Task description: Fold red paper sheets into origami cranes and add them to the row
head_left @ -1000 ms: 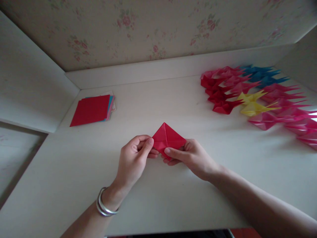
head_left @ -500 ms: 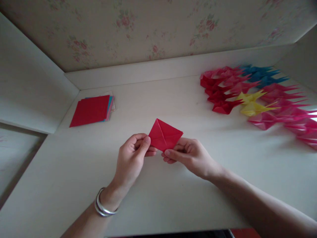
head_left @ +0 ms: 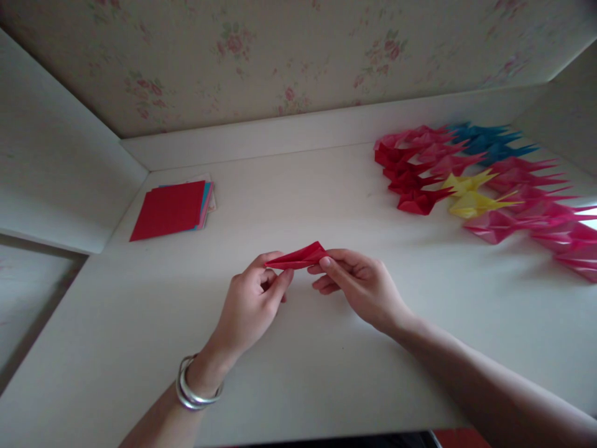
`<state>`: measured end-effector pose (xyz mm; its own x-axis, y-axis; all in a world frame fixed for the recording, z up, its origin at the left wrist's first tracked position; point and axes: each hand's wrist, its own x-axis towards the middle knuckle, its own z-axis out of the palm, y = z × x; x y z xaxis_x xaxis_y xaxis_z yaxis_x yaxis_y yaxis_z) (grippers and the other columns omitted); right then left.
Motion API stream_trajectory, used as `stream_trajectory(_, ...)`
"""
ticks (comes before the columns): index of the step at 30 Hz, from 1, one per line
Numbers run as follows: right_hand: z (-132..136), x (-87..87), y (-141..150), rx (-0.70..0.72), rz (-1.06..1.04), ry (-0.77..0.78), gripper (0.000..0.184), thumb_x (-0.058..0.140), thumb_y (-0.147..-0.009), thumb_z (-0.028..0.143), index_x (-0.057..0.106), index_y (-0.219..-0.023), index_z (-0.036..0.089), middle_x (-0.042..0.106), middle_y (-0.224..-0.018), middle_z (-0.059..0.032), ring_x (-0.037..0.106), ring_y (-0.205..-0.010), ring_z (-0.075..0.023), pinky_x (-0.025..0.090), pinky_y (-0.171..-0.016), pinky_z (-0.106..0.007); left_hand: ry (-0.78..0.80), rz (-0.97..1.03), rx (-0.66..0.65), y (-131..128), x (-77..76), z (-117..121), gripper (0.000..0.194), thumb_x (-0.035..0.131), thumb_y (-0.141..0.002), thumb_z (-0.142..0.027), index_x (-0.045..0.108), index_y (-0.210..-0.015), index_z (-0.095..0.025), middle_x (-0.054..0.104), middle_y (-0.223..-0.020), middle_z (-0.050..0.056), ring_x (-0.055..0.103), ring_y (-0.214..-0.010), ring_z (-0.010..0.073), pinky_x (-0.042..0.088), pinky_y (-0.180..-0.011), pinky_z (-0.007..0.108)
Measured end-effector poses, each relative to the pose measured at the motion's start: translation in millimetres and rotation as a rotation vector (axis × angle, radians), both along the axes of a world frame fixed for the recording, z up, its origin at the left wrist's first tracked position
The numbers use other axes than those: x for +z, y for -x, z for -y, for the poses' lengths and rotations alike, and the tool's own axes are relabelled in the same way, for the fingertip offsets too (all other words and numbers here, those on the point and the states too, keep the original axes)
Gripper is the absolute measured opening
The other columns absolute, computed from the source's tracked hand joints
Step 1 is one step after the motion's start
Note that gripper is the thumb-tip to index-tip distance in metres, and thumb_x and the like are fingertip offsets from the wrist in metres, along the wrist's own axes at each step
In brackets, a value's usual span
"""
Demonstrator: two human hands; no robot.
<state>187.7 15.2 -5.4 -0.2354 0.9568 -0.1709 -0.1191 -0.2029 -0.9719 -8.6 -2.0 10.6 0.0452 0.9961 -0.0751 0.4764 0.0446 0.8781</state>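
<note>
A folded piece of red origami paper [head_left: 298,256] is held between both hands above the white table, seen nearly edge-on as a narrow wedge with its layers slightly parted. My left hand [head_left: 254,289] pinches its left end, thumb on the near side and index finger behind. At the right end, the thumb and index finger of my right hand [head_left: 357,283] grip the paper, with the other fingers loosely curled below. Parts of the paper behind the fingers are hidden.
A stack of square paper [head_left: 170,208], red on top, lies at the back left of the white table [head_left: 289,386]. Rows of folded paper figures in red [head_left: 422,200], yellow [head_left: 478,202], blue [head_left: 489,140] and pink [head_left: 494,225] stand at the right. A wallpapered wall rises behind.
The red paper has turned from a flat diamond facing me to a thin, edge-on wedge. My right hand has moved slightly up, and its grip has shifted to the paper's right end.
</note>
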Motion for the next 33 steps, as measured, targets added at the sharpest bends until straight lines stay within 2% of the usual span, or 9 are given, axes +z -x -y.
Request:
stream_trajectory(2, 0, -1.1, 0, -0.021, 0.011, -0.036, 0.029, 0.065, -0.091, 0.044, 0.073, -0.101, 0.018, 0.077, -0.089, -0.0057, 0.074, -0.07, -0.0137, 0.062, -0.065, -0.023, 0.057, 0.232, -0.008, 0, 3.1, 2, 0.032, 0.064, -0.092, -0.037, 0.058, -0.118, -0.021, 0.072, -0.075, -0.001, 0.063, -0.053, 0.0117, 0.05, -0.048, 0.021)
stream_trajectory(5, 0, -1.6, -2, -0.033, 0.004, -0.101, 0.024, 0.066, -0.091, 0.04, 0.074, -0.099, 0.019, 0.076, -0.081, -0.0032, 0.075, -0.07, -0.0137, 0.062, -0.066, -0.022, 0.062, 0.454, -0.039, 1, 6.8, 3, 0.031, 0.071, -0.087, -0.032, 0.062, -0.115, -0.022, 0.076, -0.099, 0.004, 0.072, -0.075, 0.0153, 0.059, -0.061, 0.024)
stream_trajectory(9, 1, 0.2, -7, 0.024, -0.038, -0.16, 0.02, 0.071, -0.088, 0.034, 0.075, -0.102, 0.019, 0.077, -0.079, -0.0029, 0.073, -0.068, -0.0127, 0.06, -0.064, -0.02, 0.021, 0.572, -0.083, 6, 5.8, 3, 0.022, 0.074, -0.085, -0.028, 0.071, -0.106, -0.024, 0.076, -0.101, 0.003, 0.074, -0.075, 0.0148, 0.061, -0.062, 0.022)
stream_trajectory(13, 2, 2.3, -9, 0.131, -0.135, -0.18, 0.028, 0.08, -0.079, 0.027, 0.077, -0.107, 0.024, 0.078, -0.103, -0.0064, 0.072, -0.073, -0.0139, 0.061, -0.066, -0.024, -0.023, 0.626, -0.14, 7, 3.6, 3, 0.017, 0.07, -0.088, -0.029, 0.076, -0.104, -0.026, 0.077, -0.095, 0.002, 0.074, -0.075, 0.0143, 0.063, -0.062, 0.022)
stream_trajectory(15, 2, 2.7, -10, 0.145, -0.219, -0.163, 0.029, 0.082, -0.078, 0.026, 0.077, -0.106, 0.027, 0.077, -0.107, -0.0058, 0.072, -0.073, -0.0139, 0.061, -0.066, -0.025, -0.027, 0.637, -0.176, 6, 4.2, 3, 0.017, 0.069, -0.089, -0.028, 0.077, -0.104, -0.028, 0.078, -0.093, 0.001, 0.073, -0.074, 0.0128, 0.063, -0.064, 0.02)
stream_trajectory(21, 0, 5.9, -13, 0.26, -0.441, -0.05, 0.032, 0.09, -0.065, 0.02, 0.08, -0.094, 0.027, 0.078, -0.078, 0.0009, 0.07, -0.063, -0.0102, 0.059, -0.061, -0.019, -0.111, 0.564, -0.285, 8, 8.1, 5, 0.024, 0.07, -0.088, -0.029, 0.075, -0.112, -0.031, 0.077, -0.089, 0.002, 0.07, -0.07, 0.0108, 0.058, -0.062, 0.017)
stream_trajectory(26, -1, 10.0, -16, 0.304, -0.4, -0.03, 0.038, 0.094, -0.057, 0.026, 0.08, -0.093, 0.021, 0.077, -0.077, -0.0013, 0.07, -0.06, -0.0128, 0.061, -0.058, -0.021, -0.269, 0.484, -0.342, 8, 6.7, 4, 0.034, 0.08, -0.076, -0.04, 0.077, -0.108, -0.027, 0.074, -0.082, 0.005, 0.064, -0.066, 0.0125, 0.05, -0.054, 0.018)
stream_trajectory(30, 0, 12.0, -16, 0.233, -0.334, -0.082, 0.029, 0.092, -0.059, 0.032, 0.081, -0.084, 0.021, 0.077, -0.073, -0.0025, 0.07, -0.056, -0.0136, 0.059, -0.054, -0.022, -0.289, 0.389, -0.33, 8, 7.2, 4, 0.034, 0.08, -0.075, -0.043, 0.079, -0.103, -0.025, 0.075, -0.082, 0.007, 0.064, -0.065, 0.0144, 0.051, -0.053, 0.021)
stream_trajectory(33, 1, 12.0, -14, 0.166, -0.294, -0.119, 0.022, 0.091, -0.061, 0.032, 0.081, -0.077, 0.021, 0.077, -0.072, -0.0043, 0.07, -0.057, -0.0153, 0.059, -0.054, -0.024, -0.287, 0.325, -0.32, 9, 7.8, 6, 0.023, 0.076, -0.081, -0.036, 0.079, -0.101, -0.026, 0.076, -0.09, 0.008, 0.068, -0.067, 0.0156, 0.053, -0.053, 0.023)
